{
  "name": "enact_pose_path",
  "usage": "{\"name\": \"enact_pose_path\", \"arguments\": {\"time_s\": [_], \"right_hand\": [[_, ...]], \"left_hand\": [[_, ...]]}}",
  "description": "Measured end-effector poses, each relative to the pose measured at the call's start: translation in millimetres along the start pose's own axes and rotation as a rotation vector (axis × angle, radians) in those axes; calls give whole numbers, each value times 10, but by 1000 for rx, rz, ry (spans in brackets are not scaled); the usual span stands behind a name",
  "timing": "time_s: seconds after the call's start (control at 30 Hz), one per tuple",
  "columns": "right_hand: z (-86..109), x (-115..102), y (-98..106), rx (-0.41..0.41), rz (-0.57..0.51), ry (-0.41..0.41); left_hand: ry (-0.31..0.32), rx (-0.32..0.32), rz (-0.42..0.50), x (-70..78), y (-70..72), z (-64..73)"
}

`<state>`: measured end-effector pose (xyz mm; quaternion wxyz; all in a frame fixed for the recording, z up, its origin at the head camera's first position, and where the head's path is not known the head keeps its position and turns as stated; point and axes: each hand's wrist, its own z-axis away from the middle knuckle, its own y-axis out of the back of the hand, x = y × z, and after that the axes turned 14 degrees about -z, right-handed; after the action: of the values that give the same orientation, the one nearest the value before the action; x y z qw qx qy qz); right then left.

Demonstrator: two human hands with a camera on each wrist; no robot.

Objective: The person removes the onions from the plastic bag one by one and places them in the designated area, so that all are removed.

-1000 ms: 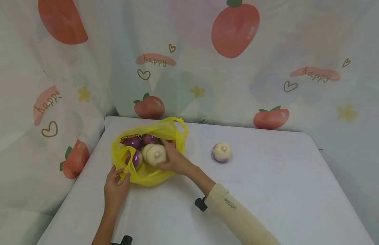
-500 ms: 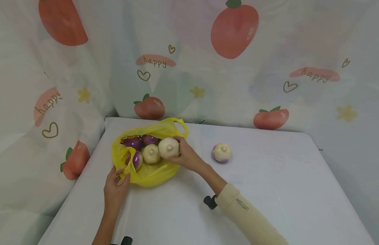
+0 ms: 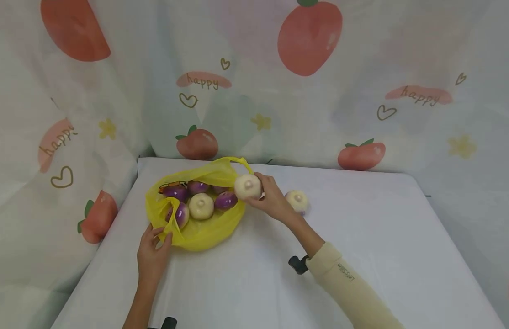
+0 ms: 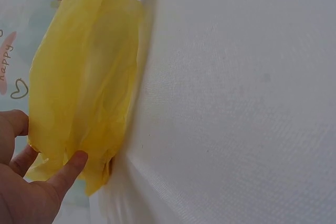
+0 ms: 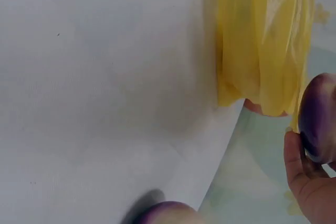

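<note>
- The held vegetable (image 3: 248, 187) is round, creamy white on top, with a small raised knob facing the head camera; the right wrist view shows its lower part as dark purple.
- It is up off the counter (image 3: 361, 237), at the right side of the thin yellow bag (image 3: 213, 234) and just below the handle loop (image 3: 239, 160).
- The right hand (image 3: 275, 201) has its grip clamped round this vegetable; the left hand (image 3: 151, 258) has its grip pinched on the bag's near left edge.
- Inside the bag sit a pale vegetable (image 3: 202, 206) and several purple ones (image 3: 225, 201).
- Compared with half a second ago, the held vegetable is farther right, and a purple one it covered now shows.
- The loose vegetable (image 3: 296, 200) on the counter is now partly hidden by the right hand.
- The left hand keeps its place.
</note>
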<state>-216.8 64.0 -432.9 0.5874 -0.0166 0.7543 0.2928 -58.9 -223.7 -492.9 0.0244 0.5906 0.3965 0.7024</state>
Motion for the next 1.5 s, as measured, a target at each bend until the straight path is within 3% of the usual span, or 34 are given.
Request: {"name": "enact_pose_path", "arguments": {"time_s": [0.3, 0.6, 1.0, 1.27, 1.5], "right_hand": [[136, 146, 350, 125, 26, 6], [251, 253, 684, 198, -68, -69], [520, 598, 1192, 321, 39, -118], [672, 811, 1316, 370, 42, -243], [744, 971, 1354, 395, 112, -281]], "left_hand": [[-3, -11, -32, 10, 7, 28], [28, -10, -17, -54, 35, 31], [18, -16, -6, -5, 11, 26], [24, -12, -10, 8, 10, 38], [20, -16, -1, 13, 3, 27]]}}
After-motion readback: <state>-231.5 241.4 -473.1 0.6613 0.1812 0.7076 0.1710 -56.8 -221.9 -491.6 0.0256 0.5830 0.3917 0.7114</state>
